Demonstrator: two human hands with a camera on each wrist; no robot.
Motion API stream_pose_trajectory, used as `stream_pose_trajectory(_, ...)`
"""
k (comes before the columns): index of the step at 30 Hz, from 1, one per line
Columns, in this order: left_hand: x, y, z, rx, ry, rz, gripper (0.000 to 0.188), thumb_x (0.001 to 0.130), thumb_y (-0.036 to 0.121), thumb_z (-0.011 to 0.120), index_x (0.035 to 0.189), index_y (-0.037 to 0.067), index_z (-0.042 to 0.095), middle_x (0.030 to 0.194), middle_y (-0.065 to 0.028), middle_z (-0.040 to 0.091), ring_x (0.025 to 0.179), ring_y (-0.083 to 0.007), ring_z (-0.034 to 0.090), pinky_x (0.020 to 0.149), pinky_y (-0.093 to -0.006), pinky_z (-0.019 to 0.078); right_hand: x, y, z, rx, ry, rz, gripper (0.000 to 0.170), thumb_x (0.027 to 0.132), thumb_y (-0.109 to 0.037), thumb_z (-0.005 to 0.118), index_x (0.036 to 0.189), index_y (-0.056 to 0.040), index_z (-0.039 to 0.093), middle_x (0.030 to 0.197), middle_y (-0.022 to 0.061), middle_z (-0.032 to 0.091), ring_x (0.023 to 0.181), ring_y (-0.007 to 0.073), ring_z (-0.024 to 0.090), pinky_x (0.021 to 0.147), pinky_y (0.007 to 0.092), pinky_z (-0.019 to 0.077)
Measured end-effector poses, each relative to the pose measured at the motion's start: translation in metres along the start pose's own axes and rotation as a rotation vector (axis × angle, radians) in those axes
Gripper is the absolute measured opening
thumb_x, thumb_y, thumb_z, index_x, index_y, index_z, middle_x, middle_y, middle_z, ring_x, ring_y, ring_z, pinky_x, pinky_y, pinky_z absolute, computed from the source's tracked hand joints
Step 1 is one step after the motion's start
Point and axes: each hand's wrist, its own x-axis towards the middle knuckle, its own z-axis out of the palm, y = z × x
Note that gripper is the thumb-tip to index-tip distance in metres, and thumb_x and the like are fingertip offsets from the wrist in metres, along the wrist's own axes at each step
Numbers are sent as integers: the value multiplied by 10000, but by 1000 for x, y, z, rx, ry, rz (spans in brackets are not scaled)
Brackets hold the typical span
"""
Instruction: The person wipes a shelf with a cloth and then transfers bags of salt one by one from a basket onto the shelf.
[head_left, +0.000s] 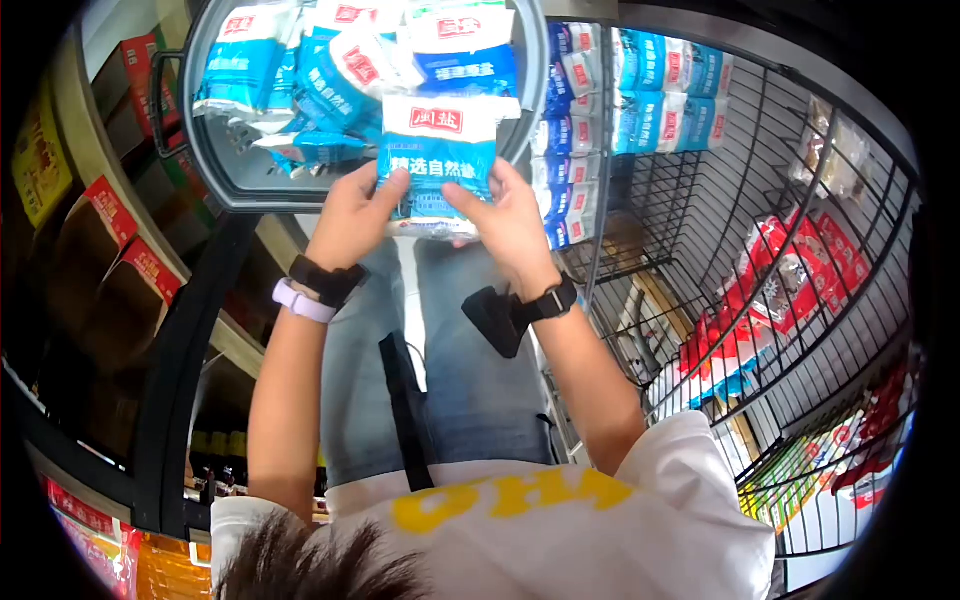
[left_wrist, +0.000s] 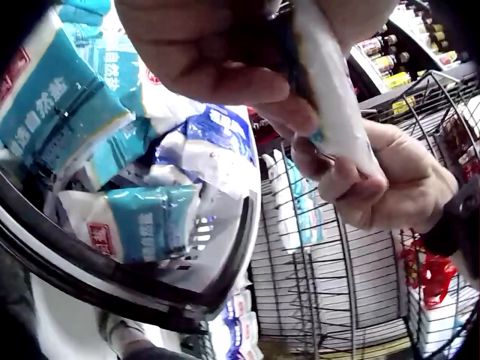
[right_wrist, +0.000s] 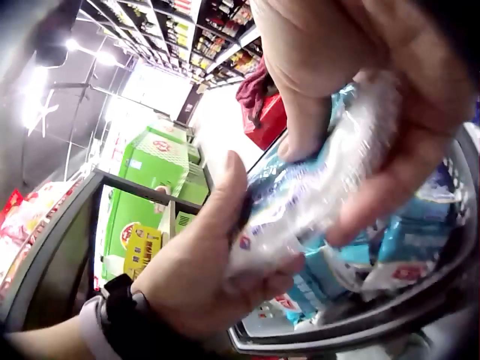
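Packet [head_left: 438, 140] gripped between two hands, in the upper middle of the frame, its top end overlapping the near rim of a grey basket [head_left: 270, 201]. The left hand [head_left: 352, 212] and the right hand [head_left: 508, 225] hold it from either side, neither plainly nearer, thumbs on the printed face and the other fingers curled around behind. It lies directly between the fingers, its long axis running up and down the frame. The pack is white at the top with a red label, blue below with white lettering, plump and creased, its clear film shining toward the lower end. Similar packs [head_left: 240, 62] lie heaped in the basket at upper left; red bags [head_left: 795, 262] sit at right.
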Motion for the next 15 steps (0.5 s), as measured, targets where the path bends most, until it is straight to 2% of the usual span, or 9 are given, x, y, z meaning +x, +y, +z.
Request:
stream_pose_trajectory(1, 0, -1, 8, -22, -34, 70, 299, 937, 215, 434, 1045, -36, 557, 924, -12, 595, 811, -45, 492, 720, -207, 410, -2, 1, -6, 30, 22, 3, 331, 784, -29, 620, 1074, 12, 467, 966, 100, 606, 769, 141, 620, 457, 239, 513)
stream_pose_trajectory(2, 2, -4, 12, 26, -11, 103, 255, 873, 197, 542, 973, -30, 605, 820, -56, 636, 738, -61, 515, 657, -237, 432, -9, -4, -12, 41, 14, 49, 381, 776, -39, 637, 1100, 2, 441, 954, 95, 600, 751, 147, 618, 455, 255, 521)
stream_pose_trajectory(5, -1, 23, 30, 134, -128, 192, 194, 832, 157, 588, 907, -16, 631, 753, -52, 640, 664, -55, 507, 593, -237, 424, -26, -9, -23, 103, 6, 35, 492, 756, -49, 667, 1161, -40, 388, 998, 94, 572, 783, 171, 612, 505, 294, 554)
stream_pose_trajectory(6, 1, 30, 34, 186, -171, 222, 197, 836, 157, 582, 926, -12, 628, 759, -58, 640, 657, -57, 508, 595, -236, 425, -31, -12, -26, 155, 37, 15, 507, 752, -31, 663, 1172, -41, 378, 1013, 102, 566, 799, 180, 611, 507, 302, 555)
stream_pose_trajectory(9, 4, 50, 53, 106, -231, 225, 202, 835, 163, 578, 936, -8, 613, 756, -62, 629, 653, -83, 520, 612, -241, 429, -42, -24, -42, 218, 131, -107, 499, 758, 2, 641, 1177, -35, 374, 1008, 111, 567, 795, 192, 614, 495, 310, 554)
stream_pose_trajectory(11, 7, 59, 57, 302, -325, 225, 207, 838, 177, 571, 938, -3, 594, 761, -65, 616, 677, -120, 546, 644, -248, 439, -48, -38, -60, 202, 171, -204, 451, 771, 31, 608, 1162, -26, 391, 1013, 119, 567, 796, 202, 614, 496, 319, 555)
stream_pose_trajectory(12, 8, 60, 58, 300, -328, 226, 207, 838, 177, 571, 938, -3, 594, 761, -65, 616, 677, -120, 546, 644, -248, 439, -47, -39, -69, 229, 275, -311, 427, 777, 34, 599, 1154, -20, 405, 1012, 114, 570, 791, 201, 614, 528, 335, 558)
stream_pose_trajectory(14, 10, 60, 60, 212, -267, 303, 142, 847, 129, 537, 859, -12, 532, 935, -79, 624, 748, -88, 510, 713, -228, 409, -43, -50, -92, 242, 476, -401, 403, 816, 1, 573, 1179, -32, 400, 1040, 99, 567, 869, 202, 594, 595, 358, 547)
stream_pose_trajectory(15, 12, 57, 56, 234, -209, 322, 131, 850, 116, 523, 866, -12, 540, 936, -70, 628, 746, -89, 516, 717, -238, 413, -35, -59, -107, 246, 446, -426, 391, 844, -18, 539, 1204, -61, 392, 1082, 98, 551, 904, 214, 582, 618, 360, 543)
